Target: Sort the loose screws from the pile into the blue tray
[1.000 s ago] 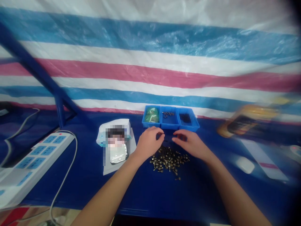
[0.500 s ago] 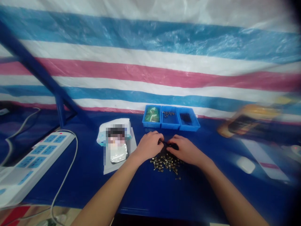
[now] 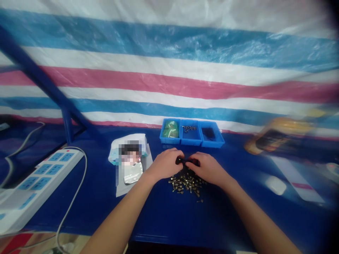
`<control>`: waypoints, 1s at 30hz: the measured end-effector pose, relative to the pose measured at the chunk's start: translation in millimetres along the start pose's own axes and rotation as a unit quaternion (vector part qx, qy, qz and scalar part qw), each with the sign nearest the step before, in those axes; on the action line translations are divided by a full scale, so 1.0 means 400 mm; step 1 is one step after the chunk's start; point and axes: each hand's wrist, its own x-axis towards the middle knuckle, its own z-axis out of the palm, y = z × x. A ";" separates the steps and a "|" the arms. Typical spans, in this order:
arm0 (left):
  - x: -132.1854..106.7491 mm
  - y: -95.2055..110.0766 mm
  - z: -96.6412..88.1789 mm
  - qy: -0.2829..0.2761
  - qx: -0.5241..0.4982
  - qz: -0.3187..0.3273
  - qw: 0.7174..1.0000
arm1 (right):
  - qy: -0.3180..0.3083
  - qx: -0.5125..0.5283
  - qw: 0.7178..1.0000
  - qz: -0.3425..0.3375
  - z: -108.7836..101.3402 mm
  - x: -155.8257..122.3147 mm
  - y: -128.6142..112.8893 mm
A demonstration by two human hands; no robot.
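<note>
My left hand [image 3: 164,164] and my right hand [image 3: 206,167] meet over a heap of small brass screws [image 3: 185,183] on the blue table [image 3: 164,215]. Both hands are curled, and their fingertips pinch small dark pieces [image 3: 185,162] between them. What the pieces are is too small to make out. Just behind the hands stands a blue three-compartment tray [image 3: 191,133]: green-and-white parts on the left, a few screws in the middle, dark parts on the right.
A white packet [image 3: 129,155] lies on paper left of my hands. A white power strip [image 3: 34,180] with its cable sits at far left. A white mouse [image 3: 275,185] and a blurred yellow-black object [image 3: 278,139] are at right. A striped tarp hangs behind.
My hands have drawn together from apart over the screw heap; their fingertips now touch around the dark pieces. Nothing else moved.
</note>
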 end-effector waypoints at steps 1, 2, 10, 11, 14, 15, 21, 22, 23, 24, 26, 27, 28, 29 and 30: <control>-0.001 0.001 0.000 -0.001 0.001 -0.001 1.000 | 0.001 -0.009 1.000 0.010 0.003 0.001 -0.005; -0.001 0.002 0.000 -0.002 0.001 -0.001 1.000 | 0.002 -0.017 1.000 0.017 0.006 0.003 -0.011; 0.003 -0.006 -0.006 -0.007 -0.019 0.025 0.999 | -0.002 -0.042 0.998 0.038 0.036 0.010 -0.039; 0.004 -0.008 -0.007 -0.008 -0.022 0.029 0.999 | -0.004 -0.041 0.998 0.039 0.036 0.010 -0.041; 0.007 -0.013 -0.008 -0.007 -0.025 0.035 0.999 | -0.002 -0.046 0.998 0.046 0.038 0.015 -0.047; 0.008 -0.015 -0.008 -0.005 -0.026 0.036 0.999 | 0.000 -0.050 0.998 0.050 0.038 0.017 -0.049; 0.014 -0.034 0.000 0.002 -0.029 0.030 0.999 | -0.018 -0.057 0.997 0.051 0.044 0.027 -0.052; 0.014 -0.037 0.001 0.002 -0.031 0.031 0.999 | -0.019 -0.055 0.997 0.050 0.046 0.028 -0.052; 0.015 -0.038 0.001 0.003 -0.033 0.032 0.999 | -0.017 -0.053 0.997 0.051 0.047 0.029 -0.052; 0.015 -0.039 0.002 0.005 -0.035 0.034 0.999 | -0.015 -0.052 0.997 0.052 0.049 0.030 -0.053; 0.016 -0.039 0.002 0.008 -0.036 0.037 0.999 | -0.008 -0.055 0.997 0.059 0.054 0.032 -0.054; 0.016 -0.038 0.001 0.010 -0.034 0.037 0.999 | -0.004 -0.057 0.996 0.063 0.056 0.032 -0.056; 0.016 -0.037 0.000 0.012 -0.032 0.036 0.999 | -0.001 -0.059 0.996 0.066 0.057 0.032 -0.056; 0.016 -0.036 -0.001 0.014 -0.030 0.033 0.999 | 0.001 -0.059 0.996 0.066 0.058 0.031 -0.057; 0.016 -0.035 -0.002 0.015 -0.029 0.031 0.999 | 0.002 -0.059 0.996 0.063 0.058 0.031 -0.057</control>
